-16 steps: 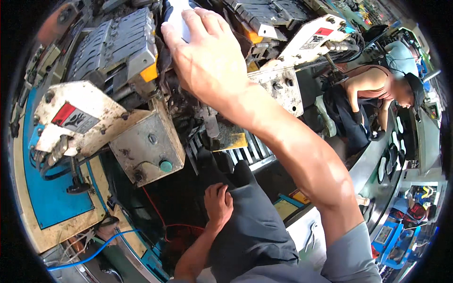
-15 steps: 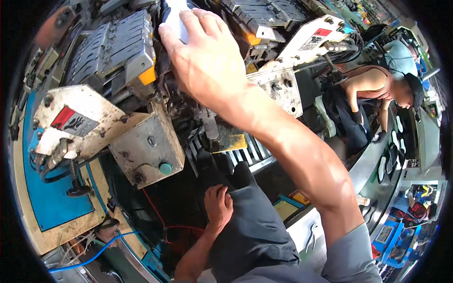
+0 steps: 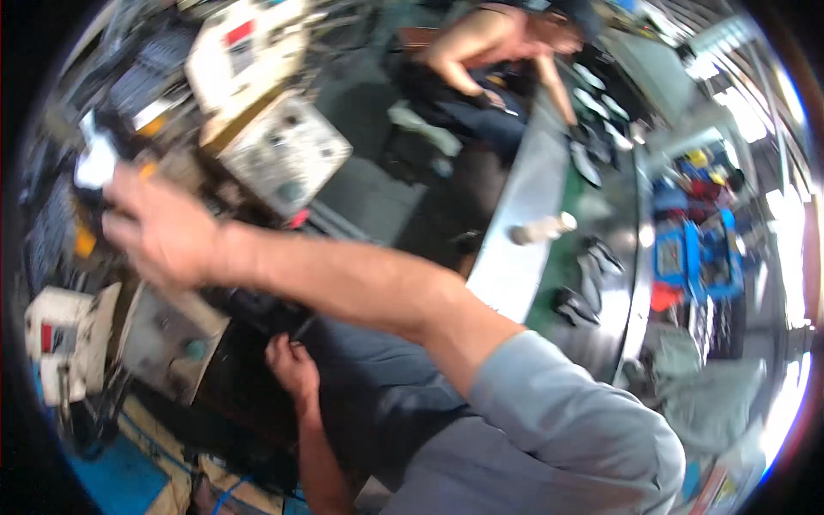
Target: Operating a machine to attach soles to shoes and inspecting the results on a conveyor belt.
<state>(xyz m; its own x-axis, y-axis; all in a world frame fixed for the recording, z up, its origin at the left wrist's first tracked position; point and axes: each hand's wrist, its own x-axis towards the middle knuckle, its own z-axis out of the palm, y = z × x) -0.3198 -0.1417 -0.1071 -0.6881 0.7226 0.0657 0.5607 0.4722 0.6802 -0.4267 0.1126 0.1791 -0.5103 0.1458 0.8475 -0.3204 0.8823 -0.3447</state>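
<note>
At the left, my right hand [image 3: 159,225] reaches into the machine, its fingers closed over the near end of a white-topped, dark-edged piece [image 3: 97,163]. Motion blur smears the fingertips, and the piece's underside is hidden. My left hand [image 3: 293,369] rests low beside my dark trouser leg, fingers loosely curled in, nothing visible in them. Around the right hand stand grimy metal machine parts with yellow blocks. A pale control box [image 3: 287,154] sits beyond that forearm, and a second box with a green button [image 3: 172,343] sits nearer, left of my left hand.
A co-worker [image 3: 481,64] sits bent over a long metal-edged bench [image 3: 528,215]. Shoe pieces [image 3: 584,163] lie along it, with a pale cylinder [image 3: 542,229] at its edge. A blue crate [image 3: 699,257] stands farther right. A blue panel [image 3: 120,472] fills the lower left.
The view has swung rightward, so the machine now sits farther left and more of the bench shows. My right hand stays at the white-topped piece. My left hand remains low by my leg.
</note>
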